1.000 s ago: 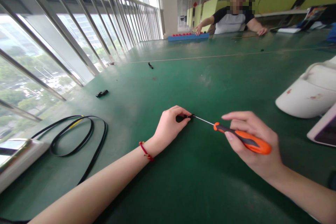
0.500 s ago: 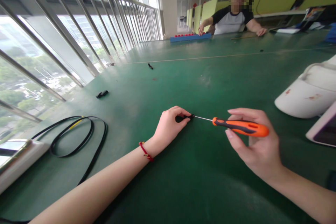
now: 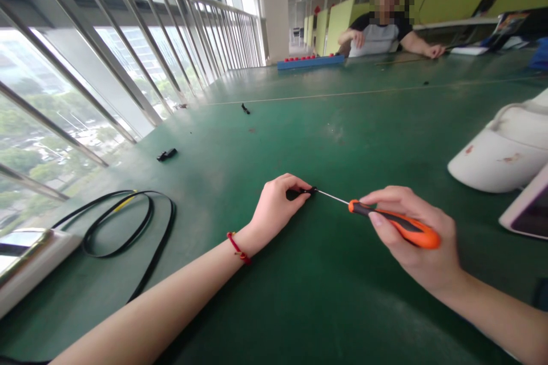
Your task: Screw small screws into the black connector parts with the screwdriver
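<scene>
My left hand pinches a small black part low over the green table; its exact kind is hidden by the fingers. A screwdriver with an orange and black handle lies in my right hand, thumb and fingers closed on the handle. Its thin metal shaft points left, and the tip meets the right end of the black part. The tool is tilted, with the handle end nearer to me.
A black cable lies looped at left. Small black pieces rest farther off. A white container stands at right. Across the table a person sits near a blue rack with red tops. A metal railing runs along the left.
My right hand has closed its fingers on the screwdriver handle, and the handle end has dropped toward me. My left hand stays put. The other person's hand has lifted off the blue rack.
</scene>
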{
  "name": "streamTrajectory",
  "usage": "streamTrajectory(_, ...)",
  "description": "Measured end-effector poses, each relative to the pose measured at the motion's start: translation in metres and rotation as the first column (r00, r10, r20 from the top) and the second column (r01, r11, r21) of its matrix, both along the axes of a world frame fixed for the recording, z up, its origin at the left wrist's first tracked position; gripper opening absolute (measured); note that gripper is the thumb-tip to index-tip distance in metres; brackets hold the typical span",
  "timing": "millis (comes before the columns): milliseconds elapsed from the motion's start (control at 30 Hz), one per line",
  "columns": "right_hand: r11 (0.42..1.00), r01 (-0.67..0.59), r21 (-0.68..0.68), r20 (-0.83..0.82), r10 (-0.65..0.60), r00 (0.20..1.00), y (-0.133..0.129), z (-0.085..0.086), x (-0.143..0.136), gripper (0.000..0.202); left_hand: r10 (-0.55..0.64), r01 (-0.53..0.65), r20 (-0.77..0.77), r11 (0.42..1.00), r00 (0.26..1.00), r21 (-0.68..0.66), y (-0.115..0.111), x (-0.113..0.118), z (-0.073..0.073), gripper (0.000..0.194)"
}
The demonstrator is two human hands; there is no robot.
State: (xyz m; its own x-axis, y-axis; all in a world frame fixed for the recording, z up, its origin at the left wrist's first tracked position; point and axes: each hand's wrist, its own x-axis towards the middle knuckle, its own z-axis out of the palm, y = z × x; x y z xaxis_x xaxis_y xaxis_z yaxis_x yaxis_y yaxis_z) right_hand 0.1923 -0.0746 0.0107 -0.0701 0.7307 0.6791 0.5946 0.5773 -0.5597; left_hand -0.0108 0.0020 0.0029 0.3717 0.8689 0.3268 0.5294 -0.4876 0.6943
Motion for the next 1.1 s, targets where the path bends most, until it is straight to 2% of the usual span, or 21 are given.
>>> streamTrajectory(100,0.996,0.049,0.076,-0.083,-0.043,0.996,-0.0003,-0.0003,-0.0002,0.027,0.007,-0.007,-0.012,1.0,1.0,-0.001,0.0,0.0002,-0.0001,0.009)
streamTrajectory(167,0.996,0.038,0.081,-0.117,-0.029,0.993,-0.0008,0.0,-0.0004,0.037,0.011,-0.011,-0.016,1.0,1.0,0.0,0.0001,0.0002,-0.0002,0.009)
streamTrajectory(267,1.0,-0.002,0.024,-0.026,0.003,1.0,-0.0017,0.001,-0.0007,0.023,0.007,-0.007,-0.01,1.0,1.0,0.009,0.0003,0.0,-0.0004,0.01)
streamTrajectory(333,0.999,0.013,0.038,-0.006,-0.013,1.0,-0.0019,0.0011,-0.0009,0.019,0.004,-0.004,-0.011,1.0,1.0,0.012,0.0004,-0.0001,-0.0004,0.01)
streamTrajectory(467,0.996,0.025,0.081,-0.146,-0.013,0.989,-0.0013,0.0001,-0.0009,0.041,0.01,-0.01,-0.015,1.0,1.0,0.012,0.0003,0.0,-0.0001,0.01)
streamTrajectory(567,0.999,-0.027,0.017,-0.055,0.028,0.998,-0.0019,0.0003,-0.0004,0.027,0.009,-0.008,-0.01,1.0,1.0,0.008,0.0001,0.0,0.0,0.01)
streamTrajectory(633,1.0,-0.007,0.019,-0.007,0.007,1.0,-0.0023,0.0003,-0.0004,0.02,0.008,-0.008,-0.011,1.0,1.0,0.007,0.0,0.0,-0.0001,0.01)
streamTrajectory(733,0.996,0.039,0.082,-0.108,-0.03,0.994,-0.0017,-0.0004,-0.0003,0.036,0.009,-0.009,-0.013,1.0,1.0,0.014,0.0001,0.0002,-0.0002,0.01)
streamTrajectory(800,0.996,0.018,0.086,-0.113,-0.008,0.994,-0.0012,-0.0002,0.0001,0.042,0.009,-0.009,-0.012,1.0,1.0,0.01,0.0001,0.0004,-0.0001,0.01)
streamTrajectory(900,0.999,-0.023,0.043,0.025,0.022,0.999,-0.0013,0.0012,0.0006,0.02,0.011,-0.011,-0.01,1.0,1.0,0.001,-0.0001,0.0006,0.0002,0.01)
streamTrajectory(967,0.999,0.005,0.051,0.047,-0.008,0.999,-0.0013,0.0017,0.0004,0.013,0.015,-0.015,-0.013,1.0,1.0,0.006,-0.0002,0.0005,0.0004,0.01)
streamTrajectory(1100,0.997,0.028,0.067,-0.094,-0.022,0.995,-0.0004,0.0017,-0.0006,0.039,0.016,-0.015,-0.015,1.0,1.0,0.007,0.0,0.0004,0.0004,0.01)
